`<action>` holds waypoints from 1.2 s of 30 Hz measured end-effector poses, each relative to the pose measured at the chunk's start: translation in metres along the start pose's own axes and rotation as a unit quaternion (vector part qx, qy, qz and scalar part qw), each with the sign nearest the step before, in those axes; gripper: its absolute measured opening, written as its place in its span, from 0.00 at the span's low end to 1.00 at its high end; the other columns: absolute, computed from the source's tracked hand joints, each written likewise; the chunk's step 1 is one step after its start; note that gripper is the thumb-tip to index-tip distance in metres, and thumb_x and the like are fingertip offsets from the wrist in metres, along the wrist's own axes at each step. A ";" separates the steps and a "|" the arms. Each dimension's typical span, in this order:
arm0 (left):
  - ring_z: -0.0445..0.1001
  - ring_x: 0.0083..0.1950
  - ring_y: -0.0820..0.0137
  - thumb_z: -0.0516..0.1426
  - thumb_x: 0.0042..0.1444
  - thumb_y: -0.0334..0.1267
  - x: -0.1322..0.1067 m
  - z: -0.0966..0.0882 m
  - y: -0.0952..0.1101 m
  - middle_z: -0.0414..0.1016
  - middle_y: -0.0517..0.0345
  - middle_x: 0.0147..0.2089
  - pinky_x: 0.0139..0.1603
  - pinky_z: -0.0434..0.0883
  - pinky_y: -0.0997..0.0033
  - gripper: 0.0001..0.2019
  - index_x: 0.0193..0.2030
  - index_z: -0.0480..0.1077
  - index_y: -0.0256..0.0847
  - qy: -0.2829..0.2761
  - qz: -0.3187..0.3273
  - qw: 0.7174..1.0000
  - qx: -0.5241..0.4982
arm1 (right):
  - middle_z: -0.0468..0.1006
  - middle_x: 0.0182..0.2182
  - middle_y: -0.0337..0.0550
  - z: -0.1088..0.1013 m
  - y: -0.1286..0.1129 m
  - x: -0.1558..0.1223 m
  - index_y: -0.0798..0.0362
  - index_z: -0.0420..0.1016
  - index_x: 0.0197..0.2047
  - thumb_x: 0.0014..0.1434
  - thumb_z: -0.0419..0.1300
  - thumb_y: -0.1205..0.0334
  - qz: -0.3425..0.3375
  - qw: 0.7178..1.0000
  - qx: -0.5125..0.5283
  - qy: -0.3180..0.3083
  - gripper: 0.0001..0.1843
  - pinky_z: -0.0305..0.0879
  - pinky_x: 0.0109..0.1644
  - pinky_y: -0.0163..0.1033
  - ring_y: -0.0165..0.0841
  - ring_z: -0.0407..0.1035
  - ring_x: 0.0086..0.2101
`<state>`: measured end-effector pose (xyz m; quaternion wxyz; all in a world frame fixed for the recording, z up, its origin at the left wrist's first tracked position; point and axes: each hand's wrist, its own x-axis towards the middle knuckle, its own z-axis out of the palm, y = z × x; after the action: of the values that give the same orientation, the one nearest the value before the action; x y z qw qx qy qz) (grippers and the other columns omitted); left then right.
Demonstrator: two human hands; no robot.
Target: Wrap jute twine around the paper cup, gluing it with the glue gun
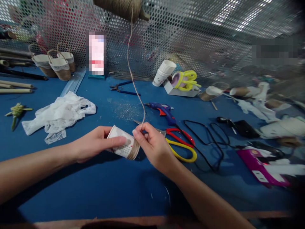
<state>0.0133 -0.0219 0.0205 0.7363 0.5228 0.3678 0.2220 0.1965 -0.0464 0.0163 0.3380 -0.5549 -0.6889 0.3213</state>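
My left hand (100, 141) grips a white paper cup (121, 144) that lies tilted on its side, its mouth toward the left. Brown twine is wound around the cup's base end (133, 150). Between the thumb and fingers of my right hand (151, 141) is the twine (130, 60), pinched close beside the wound end. From there the strand runs up to a large spool (119, 7) at the top of the view. Scissors (182, 146) with one red and one yellow handle lie just right of my right hand, their blades partly hidden behind it.
A blue glue gun (162, 109) and pliers (124, 88) lie beyond my hands. White lace (62, 111) is heaped at left, near twine-covered cups (60, 68) with handles. Stacked paper cups (164, 72) stand at the back. A black cord (212, 143) and a purple box (259, 170) lie right.
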 end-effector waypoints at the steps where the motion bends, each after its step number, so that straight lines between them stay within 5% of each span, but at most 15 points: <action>1: 0.72 0.29 0.73 0.58 0.50 0.39 0.001 0.001 0.000 0.76 0.54 0.31 0.33 0.67 0.74 0.10 0.32 0.70 0.32 0.013 -0.032 0.999 -0.036 | 0.62 0.24 0.36 0.001 0.000 0.000 0.52 0.62 0.30 0.59 0.51 0.56 -0.006 1.000 -0.012 -0.003 0.09 0.56 0.26 0.35 0.27 0.57 0.23; 9: 0.70 0.28 0.75 0.59 0.48 0.35 0.006 -0.001 -0.003 0.75 0.58 0.28 0.34 0.65 0.75 0.06 0.31 0.71 0.32 0.043 -0.021 0.998 -0.036 | 0.65 0.28 0.40 -0.001 -0.001 0.005 0.51 0.60 0.27 0.58 0.54 0.61 -0.099 0.994 -0.036 0.041 0.09 0.60 0.37 0.39 0.30 0.62 0.31; 17: 0.68 0.27 0.76 0.58 0.50 0.35 0.007 -0.003 -0.006 0.74 0.60 0.27 0.32 0.64 0.76 0.06 0.30 0.69 0.33 0.038 -0.004 0.999 -0.027 | 0.64 0.27 0.39 -0.002 -0.008 0.007 0.50 0.59 0.24 0.57 0.55 0.64 -0.127 0.990 -0.023 0.058 0.11 0.60 0.36 0.38 0.30 0.61 0.30; 31: 0.68 0.31 0.72 0.54 0.53 0.39 0.001 -0.004 -0.012 0.73 0.56 0.32 0.36 0.66 0.73 0.11 0.36 0.70 0.32 0.014 0.085 0.992 0.088 | 0.65 0.28 0.39 -0.001 -0.002 0.007 0.52 0.61 0.26 0.56 0.55 0.60 -0.037 0.999 0.027 0.004 0.09 0.59 0.32 0.36 0.28 0.61 0.28; 36: 0.62 0.25 0.76 0.53 0.53 0.37 -0.002 -0.001 -0.011 0.67 0.60 0.25 0.28 0.63 0.78 0.09 0.32 0.68 0.32 0.019 0.132 0.980 0.151 | 0.66 0.27 0.37 -0.002 -0.002 0.007 0.52 0.61 0.27 0.55 0.55 0.58 0.006 0.996 0.091 -0.022 0.09 0.59 0.29 0.34 0.27 0.60 0.25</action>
<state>0.0101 -0.0267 0.0110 0.6063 0.6674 0.3386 0.2688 0.1960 -0.0395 0.0197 0.3700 -0.5188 -0.6608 0.3967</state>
